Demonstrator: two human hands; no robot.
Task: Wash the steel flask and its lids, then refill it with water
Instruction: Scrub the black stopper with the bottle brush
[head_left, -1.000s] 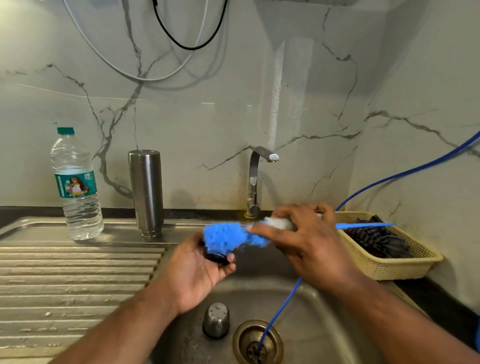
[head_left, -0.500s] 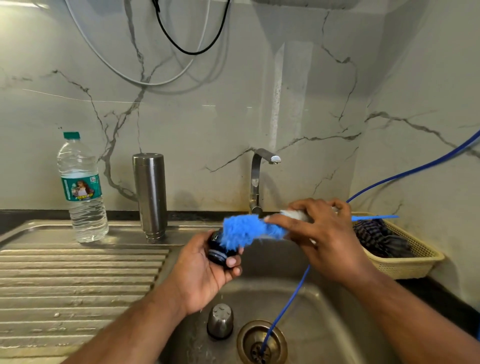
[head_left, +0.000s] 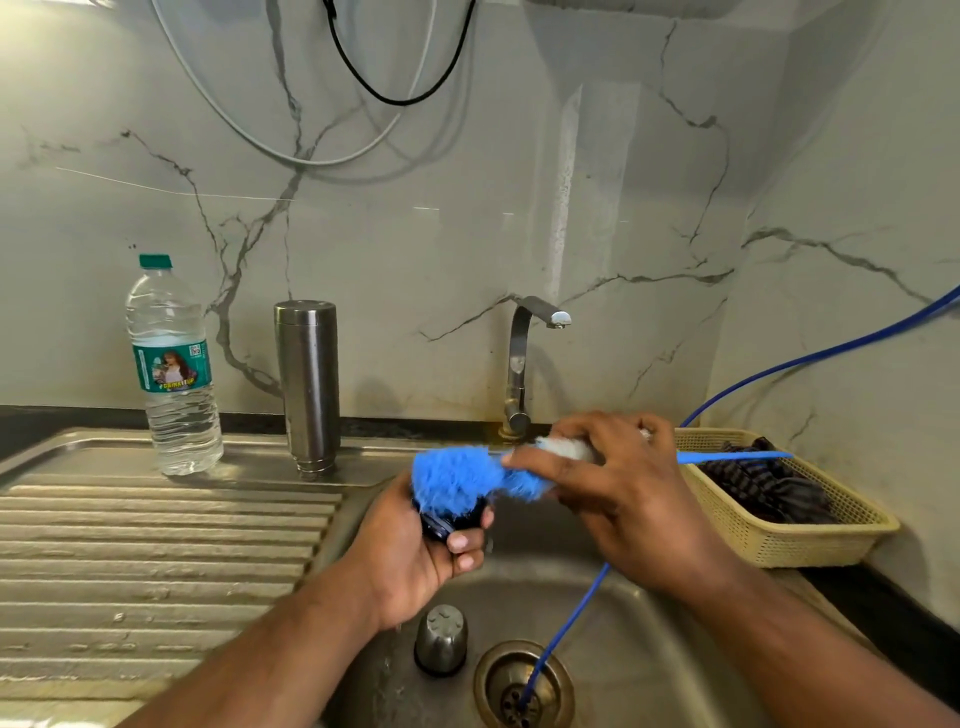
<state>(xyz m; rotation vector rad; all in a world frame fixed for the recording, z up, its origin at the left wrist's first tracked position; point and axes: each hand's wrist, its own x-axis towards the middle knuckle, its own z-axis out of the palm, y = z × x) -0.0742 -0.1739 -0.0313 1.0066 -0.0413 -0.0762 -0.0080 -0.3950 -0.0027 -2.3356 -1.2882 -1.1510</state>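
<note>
The steel flask (head_left: 307, 387) stands upside down on the drainboard near the wall. My left hand (head_left: 415, 556) grips a small dark lid (head_left: 451, 521) over the sink. My right hand (head_left: 618, 499) holds a bottle brush by its stem, and its fluffy blue head (head_left: 457, 475) presses on the lid and hides most of it. The brush's thin blue handle (head_left: 737, 457) sticks out to the right. A steel cap (head_left: 441, 640) stands mouth down in the sink basin, beside the drain (head_left: 498, 675).
A clear plastic water bottle (head_left: 174, 374) stands left of the flask. The tap (head_left: 524, 364) rises behind my hands, with no water seen running. A blue hose (head_left: 566, 629) runs into the drain. A yellow basket (head_left: 810, 540) with dark cloth sits at right. The ribbed drainboard (head_left: 156, 561) spreads left.
Both hands rose slightly over the sink. The blue brush head shifted over the lid in my left hand, first exposing it, now covering most of it again.
</note>
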